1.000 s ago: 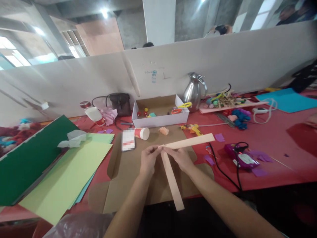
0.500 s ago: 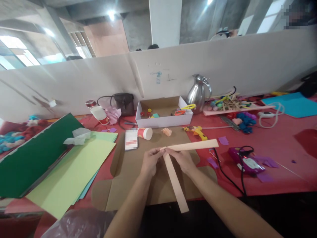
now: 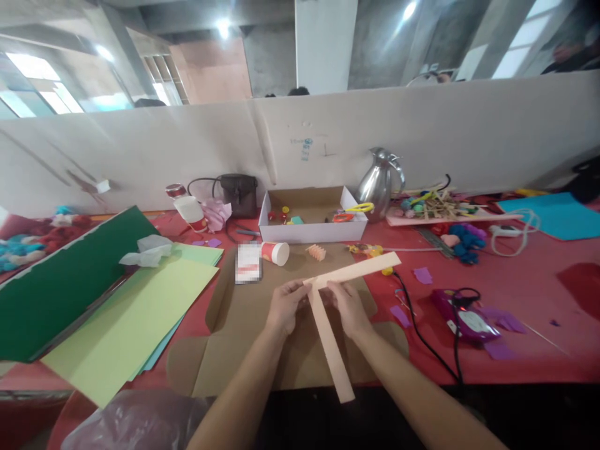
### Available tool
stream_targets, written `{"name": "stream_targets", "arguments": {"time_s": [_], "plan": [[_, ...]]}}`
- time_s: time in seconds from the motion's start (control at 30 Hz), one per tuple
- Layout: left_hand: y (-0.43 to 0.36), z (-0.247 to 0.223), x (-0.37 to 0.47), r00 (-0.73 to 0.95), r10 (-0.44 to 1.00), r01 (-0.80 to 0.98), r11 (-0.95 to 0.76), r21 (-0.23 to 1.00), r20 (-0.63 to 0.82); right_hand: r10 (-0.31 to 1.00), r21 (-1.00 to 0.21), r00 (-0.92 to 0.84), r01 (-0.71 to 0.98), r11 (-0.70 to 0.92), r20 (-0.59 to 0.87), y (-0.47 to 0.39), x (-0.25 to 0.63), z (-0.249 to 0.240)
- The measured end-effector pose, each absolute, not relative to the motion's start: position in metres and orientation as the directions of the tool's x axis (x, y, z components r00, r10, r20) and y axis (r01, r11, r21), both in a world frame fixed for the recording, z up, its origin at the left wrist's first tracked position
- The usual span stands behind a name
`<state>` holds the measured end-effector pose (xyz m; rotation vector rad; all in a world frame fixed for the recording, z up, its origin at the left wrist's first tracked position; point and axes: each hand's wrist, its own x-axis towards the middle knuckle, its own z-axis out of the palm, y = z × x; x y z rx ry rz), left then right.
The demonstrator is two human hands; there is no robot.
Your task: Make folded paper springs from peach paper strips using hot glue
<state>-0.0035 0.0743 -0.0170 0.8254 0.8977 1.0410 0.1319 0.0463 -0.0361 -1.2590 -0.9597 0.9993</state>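
Where two pale strips (image 3: 329, 344) are meeting over the near cardboard (image 3: 234, 359), the left hand (image 3: 284, 306) is pinching their corner and the right hand (image 3: 349, 307) — fingers partly hidden — is seemingly gripping the right-pointing one, so good handling is calling for flush edges and even pressure.

1 cam, worn on head, facing fwd & down. L hand (image 3: 282, 307) & R hand (image 3: 350, 306) nr frame ctr, close to lens; forearms (image 3: 241, 384) come in from btm edge. Red table (image 3: 539, 281) spans mid/lower frame; white partition (image 3: 187, 147) crosses behind, ceiling lights (image 3: 224, 27) farther off, up top.
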Motion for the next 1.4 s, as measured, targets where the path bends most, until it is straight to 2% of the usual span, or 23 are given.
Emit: {"name": "stream_targets", "arguments": {"time_s": [0.1,0.17,0.3,0.4,0.57,0.7,0.83,0.93,1.13,1.4], "plan": [[0.078,-0.021,-0.007,0.214,0.949,-0.416,0.302,0.858,-0.23,0.946,-0.998,0.323,-0.062,0.009,-0.011,0.043,0.132,-0.035],[0.081,-0.022,-0.01,0.177,0.948,-0.487,0.319,0.813,-0.266,0.939,-0.999,0.343,0.027,0.031,0.039,0.042,0.134,-0.033],[0.084,-0.022,-0.014,0.187,0.936,-0.526,0.352,0.774,-0.298,0.943,-0.933,0.116,0.225,0.28,0.311,0.043,0.139,-0.032],[0.084,-0.021,-0.015,0.222,0.934,-0.495,0.354,0.793,-0.279,0.919,-0.883,-0.01,0.273,0.381,0.393,0.046,0.141,-0.034],[0.082,-0.022,-0.015,0.262,0.933,-0.457,0.345,0.819,-0.247,0.925,-0.891,-0.034,0.254,0.375,0.379,0.047,0.142,-0.036],[0.079,-0.023,-0.012,0.298,0.93,-0.413,0.327,0.85,-0.214,0.961,-0.935,0.019,0.235,0.264,0.276,0.048,0.141,-0.037],[0.077,-0.023,-0.01,0.27,0.943,-0.414,0.296,0.861,-0.194,0.977,-0.969,0.033,0.138,0.203,0.209,0.047,0.135,-0.03],[0.077,-0.023,-0.01,0.286,0.941,-0.438,0.295,0.849,-0.179,0.978,-0.976,0.052,0.092,0.196,0.202,0.044,0.129,-0.022],[0.075,-0.022,-0.009,0.282,0.943,-0.479,0.296,0.826,-0.175,0.954,-0.968,0.176,0.105,0.226,0.242,0.042,0.122,-0.017],[0.073,-0.023,-0.007,0.303,0.94,-0.509,0.3,0.807,-0.158,0.948,-0.972,0.212,0.043,0.233,0.236,0.046,0.123,-0.027]]}}
